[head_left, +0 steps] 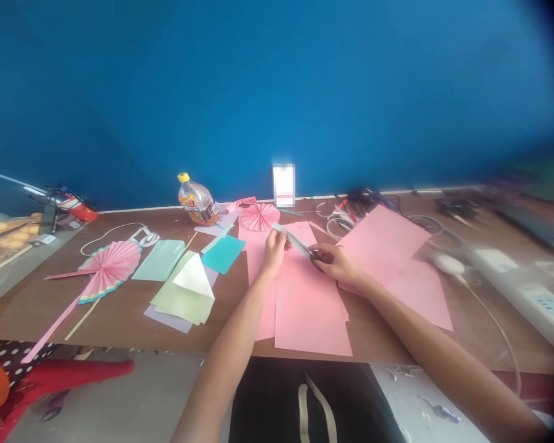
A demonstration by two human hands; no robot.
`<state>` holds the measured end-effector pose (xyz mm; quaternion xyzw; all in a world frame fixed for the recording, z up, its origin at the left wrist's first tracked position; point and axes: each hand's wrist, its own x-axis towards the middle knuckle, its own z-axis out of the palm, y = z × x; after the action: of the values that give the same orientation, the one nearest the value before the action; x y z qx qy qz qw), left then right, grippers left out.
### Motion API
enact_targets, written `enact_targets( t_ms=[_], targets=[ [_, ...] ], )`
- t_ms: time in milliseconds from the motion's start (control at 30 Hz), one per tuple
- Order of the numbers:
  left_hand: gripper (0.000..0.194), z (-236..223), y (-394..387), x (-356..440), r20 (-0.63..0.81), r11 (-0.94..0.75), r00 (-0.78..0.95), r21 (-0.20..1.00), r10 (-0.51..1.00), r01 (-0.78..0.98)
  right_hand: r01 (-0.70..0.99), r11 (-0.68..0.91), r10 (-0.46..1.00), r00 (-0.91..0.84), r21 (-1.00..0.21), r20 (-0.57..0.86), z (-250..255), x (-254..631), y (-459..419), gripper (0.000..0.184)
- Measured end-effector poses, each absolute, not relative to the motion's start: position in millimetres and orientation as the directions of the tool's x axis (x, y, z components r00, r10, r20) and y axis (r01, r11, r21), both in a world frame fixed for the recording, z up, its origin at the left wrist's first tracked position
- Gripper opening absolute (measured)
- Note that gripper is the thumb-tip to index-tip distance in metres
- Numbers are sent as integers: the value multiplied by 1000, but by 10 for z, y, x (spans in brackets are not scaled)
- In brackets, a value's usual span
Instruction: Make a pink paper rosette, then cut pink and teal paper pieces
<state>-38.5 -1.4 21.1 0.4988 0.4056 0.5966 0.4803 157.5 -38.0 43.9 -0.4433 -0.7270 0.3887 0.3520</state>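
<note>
My left hand point(276, 249) is closed, pinching a narrow pale strip of paper point(278, 227) above the pink sheets. In my right hand point(336, 261) is a pair of scissors point(316, 259) with dark handles, its blades pointing toward the left hand and lying along the strip. Where blade and paper meet is too small to make out. Beneath both hands lie several pink paper sheets point(309, 320), overlapping. Just beyond the left hand rests a pleated pink paper rosette point(260, 217).
Left of the hands lie green paper point(184, 295), a teal sheet point(224, 254) and a pink folding fan point(108, 267). A yellow-capped bottle point(197, 202) and a blurred white upright object point(284, 186) stand near the blue wall. Cables, a white charger point(449, 264) and a power strip point(530, 295) occupy the right.
</note>
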Motion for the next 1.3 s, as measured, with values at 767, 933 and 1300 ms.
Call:
enact_targets(
  t_ms=[767, 933, 1300],
  targets=[
    [39, 227, -12, -353, 174, -175, -25, 957, 984, -233, 374, 290, 927, -339, -881, 161, 463, 1544, -391, 34],
    [35, 218, -5, -360, 189, -183, -1, 948, 982, -261, 375, 289, 928, -335, -881, 162, 413, 1563, -372, 34],
    [32, 252, -28, -360, 193, -180, 31, 954, 981, -240, 375, 289, 928, -334, -881, 163, 474, 1551, -391, 33]
  ],
)
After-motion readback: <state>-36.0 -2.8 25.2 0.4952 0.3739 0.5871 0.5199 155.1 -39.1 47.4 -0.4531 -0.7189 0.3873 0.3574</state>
